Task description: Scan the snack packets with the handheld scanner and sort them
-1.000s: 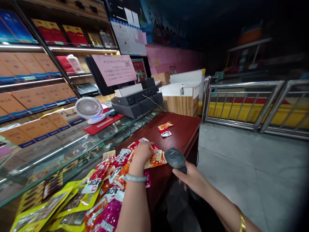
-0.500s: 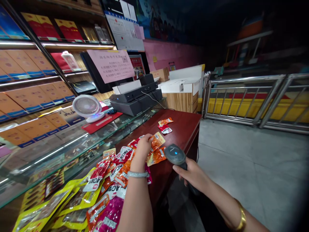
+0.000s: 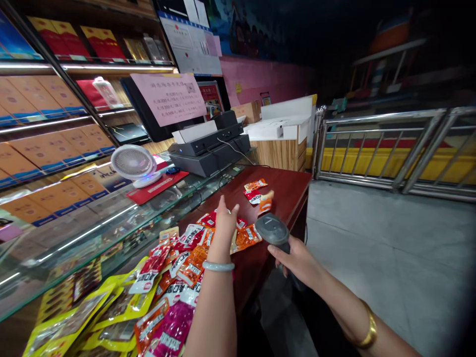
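Note:
My left hand [image 3: 225, 220], a pale bangle at its wrist, is open above the pile of snack packets [image 3: 191, 265], with thumb and finger apart. An orange snack packet [image 3: 265, 202], a little blurred, is beyond the scanner, apart from my hand. Close to it lie a red-and-white packet [image 3: 253, 197] and another orange packet [image 3: 256, 184]. My right hand [image 3: 299, 260] is wrapped round the handle of a dark barcode scanner [image 3: 272, 229], its head pointing toward the table. One more orange packet [image 3: 248, 238] rests between my left hand and the scanner.
The packets lie on a dark red table [image 3: 286, 181] beside a glass counter [image 3: 92, 243]. Large yellow packs [image 3: 115, 310] are at the near left. A white fan [image 3: 134, 162], a monitor with a pink sheet [image 3: 169, 100] and a metal railing [image 3: 375, 148] stand farther off.
My left hand has let go of an orange packet, which is now farther away and to the right, near the two separate packets. The light on the scanner's head no longer shows.

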A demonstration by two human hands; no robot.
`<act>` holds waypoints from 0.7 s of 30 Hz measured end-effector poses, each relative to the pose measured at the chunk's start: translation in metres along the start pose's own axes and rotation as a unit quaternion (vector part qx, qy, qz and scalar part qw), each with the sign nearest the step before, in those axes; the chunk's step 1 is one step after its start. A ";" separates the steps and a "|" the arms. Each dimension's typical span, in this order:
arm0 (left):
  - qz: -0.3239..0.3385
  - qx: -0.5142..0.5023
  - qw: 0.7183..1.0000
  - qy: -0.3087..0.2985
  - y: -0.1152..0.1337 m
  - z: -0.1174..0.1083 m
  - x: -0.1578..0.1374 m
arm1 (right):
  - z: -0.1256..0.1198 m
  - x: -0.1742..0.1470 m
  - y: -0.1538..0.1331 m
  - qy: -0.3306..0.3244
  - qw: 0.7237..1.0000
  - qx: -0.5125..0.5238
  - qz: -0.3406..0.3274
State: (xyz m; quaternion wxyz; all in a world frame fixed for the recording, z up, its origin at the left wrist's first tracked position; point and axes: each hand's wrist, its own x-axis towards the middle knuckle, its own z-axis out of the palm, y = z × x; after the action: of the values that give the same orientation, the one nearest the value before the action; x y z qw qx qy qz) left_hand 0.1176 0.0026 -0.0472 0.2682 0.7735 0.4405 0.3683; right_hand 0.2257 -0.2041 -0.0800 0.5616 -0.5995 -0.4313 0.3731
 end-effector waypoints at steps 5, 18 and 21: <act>0.042 0.272 0.934 -0.229 0.016 -0.009 -0.014 | -0.005 -0.004 0.011 0.002 1.000 -0.012 0.016; -0.028 0.058 0.997 -0.049 0.013 0.006 -0.006 | 0.000 -0.012 0.018 -0.035 0.999 -0.038 0.009; -0.032 0.002 0.999 -0.022 0.008 0.009 -0.006 | 0.004 -0.014 0.018 -0.042 0.998 -0.041 0.018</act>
State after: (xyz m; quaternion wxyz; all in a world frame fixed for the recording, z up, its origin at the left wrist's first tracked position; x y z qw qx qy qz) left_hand 0.1270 -0.0071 -0.0482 0.2880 0.7675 0.4597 0.3416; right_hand 0.2189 -0.2156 -0.0988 0.5113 -0.6134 -0.4587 0.3898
